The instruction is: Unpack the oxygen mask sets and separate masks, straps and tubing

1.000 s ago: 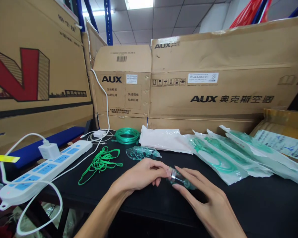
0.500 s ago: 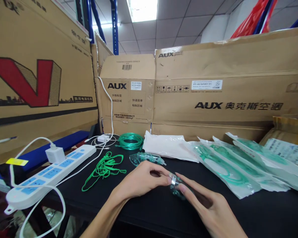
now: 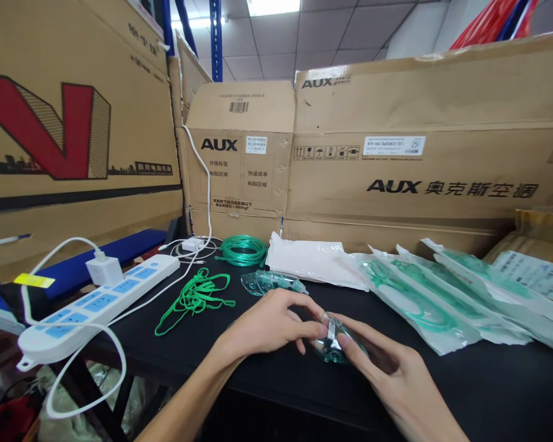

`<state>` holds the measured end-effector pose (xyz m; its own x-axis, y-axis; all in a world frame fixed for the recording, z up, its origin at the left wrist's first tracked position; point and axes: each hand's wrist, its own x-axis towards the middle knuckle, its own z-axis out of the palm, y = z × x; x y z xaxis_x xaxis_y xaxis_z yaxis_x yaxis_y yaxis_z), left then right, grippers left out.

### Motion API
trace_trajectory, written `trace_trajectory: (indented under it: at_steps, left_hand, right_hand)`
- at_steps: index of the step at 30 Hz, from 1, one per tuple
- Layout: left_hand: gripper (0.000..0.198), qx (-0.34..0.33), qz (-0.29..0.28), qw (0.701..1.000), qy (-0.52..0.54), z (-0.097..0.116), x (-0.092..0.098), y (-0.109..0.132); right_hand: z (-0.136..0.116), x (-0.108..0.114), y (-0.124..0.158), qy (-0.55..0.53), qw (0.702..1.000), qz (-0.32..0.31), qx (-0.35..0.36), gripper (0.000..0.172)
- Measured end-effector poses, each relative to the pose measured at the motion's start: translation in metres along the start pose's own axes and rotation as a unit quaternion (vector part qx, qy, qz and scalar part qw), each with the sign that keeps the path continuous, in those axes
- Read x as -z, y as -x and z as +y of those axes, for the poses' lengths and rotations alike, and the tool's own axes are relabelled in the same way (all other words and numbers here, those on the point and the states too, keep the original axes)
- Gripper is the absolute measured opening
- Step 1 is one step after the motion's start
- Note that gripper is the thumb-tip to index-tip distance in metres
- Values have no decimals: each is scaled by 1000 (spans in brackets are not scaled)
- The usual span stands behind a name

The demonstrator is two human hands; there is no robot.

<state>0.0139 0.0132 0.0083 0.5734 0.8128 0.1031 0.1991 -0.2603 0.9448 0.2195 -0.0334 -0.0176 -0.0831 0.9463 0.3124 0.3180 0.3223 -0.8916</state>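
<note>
Since the first frame, the thumb of the right hand has shifted beside the flat silver metal strip on the clear green plastic mask. It and the left hand pinch the mask over the black tabletop; even pressure should limit creasing.

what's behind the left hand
Just beyond the left hand lies a clear green-tinted piece, with a coil of green tubing farther back. The hand hides part of the piece's near edge.

From my head, the one camera faces forward and down, close above my fingers and the tabletop, reaching to the cardboard behind
</note>
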Motion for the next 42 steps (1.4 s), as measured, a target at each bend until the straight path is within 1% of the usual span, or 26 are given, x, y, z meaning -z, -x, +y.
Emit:
trace_trajectory:
  at_steps: [2,7,12,14,16,19,21,28,34,42]
  left_hand:
    - [26,-1,1,1000,4,1,0,1]
    - [22,-18,7,1000,1,2,-5,1]
    - [21,-45,63,997,2,4,-8,3]
    - [19,-58,71,996,-23,6,-8,5]
    - [16,-83,67,992,-64,8,-8,6]
    - [17,-127,65,985,-101,9,-12,6]
    - [18,-138,70,981,-115,10,-15,5]
    - [21,-133,99,975,-145,6,-17,3]
    - [18,-124,107,972,-170,6,-16,4]
    - [17,-145,110,967,-176,7,-16,3]
  right_hand:
    - [1,0,0,4,1000,0,2,40]
    - [3,-2,1,8,1000,29,8,43]
    - [3,-2,0,-7,997,72,-20,43]
    - [2,-2,0,-9,996,84,-30,43]
    - [2,-2,0,-12,995,90,-34,42]
    - [2,-3,0,-12,995,92,-30,40]
    - [1,-3,-1,-12,995,92,-26,40]
    - [-2,-3,-2,10,997,82,-8,40]
    - [2,0,-1,34,997,67,4,42]
    - [5,1,1,54,997,51,0,44]
